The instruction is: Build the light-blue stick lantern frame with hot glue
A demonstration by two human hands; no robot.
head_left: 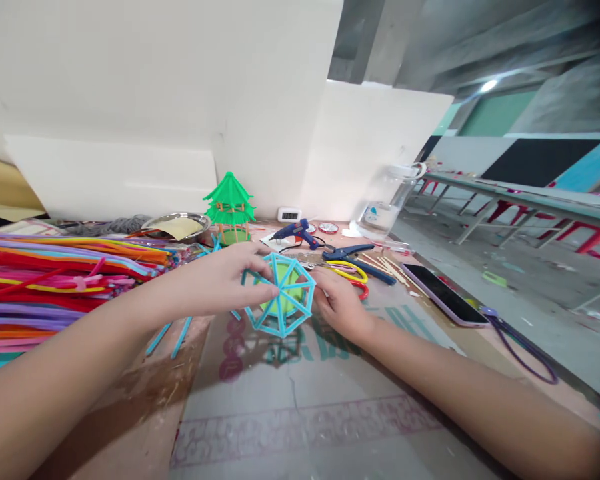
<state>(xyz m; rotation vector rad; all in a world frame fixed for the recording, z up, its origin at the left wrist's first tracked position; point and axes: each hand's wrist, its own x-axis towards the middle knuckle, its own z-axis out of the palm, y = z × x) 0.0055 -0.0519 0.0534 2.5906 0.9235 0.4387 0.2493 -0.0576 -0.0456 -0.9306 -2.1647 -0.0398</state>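
So, a light blue octagonal frame is being held between both hands, built like a little wheel from thin, slightly fuzzy-looking strips with spokes meeting in the middle. It's clamped by the left fingers, thumb pressed near the hub. The rim is met on the other side by the right fingers, but whether it's actually pinched there can't be told. A smooth lime-green disc is seen through the spokes.

Just beyond the left fingers, a bright green tiered pagoda is propped on wooden legs. Out to their left, fluffy pipe cleaners are heaped in red, orange and purple bundles. Past the right fingers, yellow- and red-handled scissors, slim wooden sticks and a flat glossy phone are spread. Below them, the desk is partly covered by a printed, shiny sheet.
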